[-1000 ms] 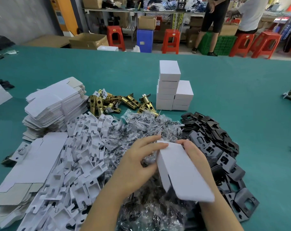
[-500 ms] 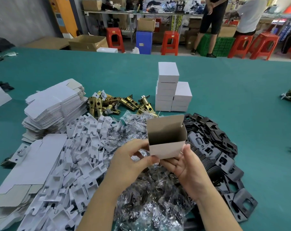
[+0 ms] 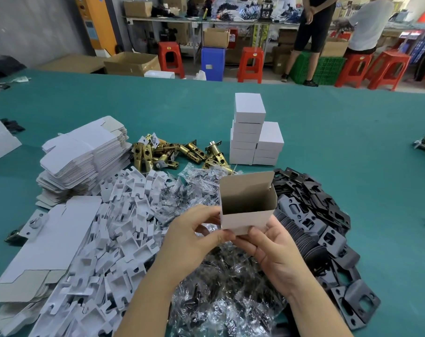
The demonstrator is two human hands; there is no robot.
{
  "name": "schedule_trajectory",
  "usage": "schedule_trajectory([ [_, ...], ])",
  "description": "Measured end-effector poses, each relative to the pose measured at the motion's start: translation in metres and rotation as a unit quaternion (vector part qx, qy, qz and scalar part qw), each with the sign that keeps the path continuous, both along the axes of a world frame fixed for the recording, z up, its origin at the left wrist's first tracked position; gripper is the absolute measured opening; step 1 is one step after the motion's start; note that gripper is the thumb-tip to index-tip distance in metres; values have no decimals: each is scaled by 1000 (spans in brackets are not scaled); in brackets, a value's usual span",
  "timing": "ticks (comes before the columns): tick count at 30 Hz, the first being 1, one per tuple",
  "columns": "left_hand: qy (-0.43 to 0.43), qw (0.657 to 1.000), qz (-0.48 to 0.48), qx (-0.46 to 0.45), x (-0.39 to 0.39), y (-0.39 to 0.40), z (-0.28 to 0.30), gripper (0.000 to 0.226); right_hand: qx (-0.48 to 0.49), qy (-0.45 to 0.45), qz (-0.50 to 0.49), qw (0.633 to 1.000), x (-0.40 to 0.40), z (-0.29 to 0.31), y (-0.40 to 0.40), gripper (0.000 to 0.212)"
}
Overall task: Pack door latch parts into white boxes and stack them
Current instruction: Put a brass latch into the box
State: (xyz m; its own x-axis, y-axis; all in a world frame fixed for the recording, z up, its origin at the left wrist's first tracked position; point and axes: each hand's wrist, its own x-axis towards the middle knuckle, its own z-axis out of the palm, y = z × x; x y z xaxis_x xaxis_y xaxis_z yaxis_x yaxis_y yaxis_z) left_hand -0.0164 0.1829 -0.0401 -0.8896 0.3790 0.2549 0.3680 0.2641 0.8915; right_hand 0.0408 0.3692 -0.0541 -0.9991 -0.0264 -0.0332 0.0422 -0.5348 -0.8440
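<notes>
Hands at the table's near edge: left hand (image 3: 194,235) and right hand (image 3: 272,249) together grip an open white box (image 3: 246,212), lid flap up, above bagged screws (image 3: 221,300); black strike plates (image 3: 311,215) lie right, stacked boxes (image 3: 251,132) beyond.

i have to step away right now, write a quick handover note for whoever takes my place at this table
Left hand and right hand: both grip the bottom of one erected white cardboard box, top flap open, nothing visible inside.
Supplies: brass latch bolts behind; bagged screws in clear plastic under the hands; black metal strike plates to the right; white card inserts and flat unfolded white cartons to the left.
Done: closed white boxes stacked in two columns on the green table.
Left: fill this box, close it, stack it, repeat.
</notes>
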Motion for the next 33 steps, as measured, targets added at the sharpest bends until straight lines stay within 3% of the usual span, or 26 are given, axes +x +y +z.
schedule_trajectory([
  [6, 3, 1000, 1, -23, 1, 5, -1, 50, 4, -5, -52, 999, -4, -5, -6, 50],
  [10, -155, 986, -31, 42, -4, 6, 13, 63, -75, -33, -92, 992, -5, -7, -14, 45],
  [12, -169, 984, 16, 50, -14, 9, 27, 58, -98, -46, -113, 988, -6, -8, -15, 49],
  [16, -72, 992, 100, -35, -55, 25, 53, 22, -98, -56, -121, 986, -6, -6, -15, 34],
  [18, -24, 986, 125, -106, -90, 37, 59, 17, -104, -55, -113, 987, -6, -5, -15, 31],
  [23, -49, 955, 132, -261, -161, 62, 42, 32, -96, -67, -120, 986, -6, -7, -14, 43],
  [28, -32, 909, 89, -406, -185, 62, 26, 70, -93, -67, -126, 985, -7, -9, -12, 45],
  [33, -8, 883, 70, -464, -195, 62, 9, 53, -84, -65, -126, 986, -9, -10, -12, 35],
])
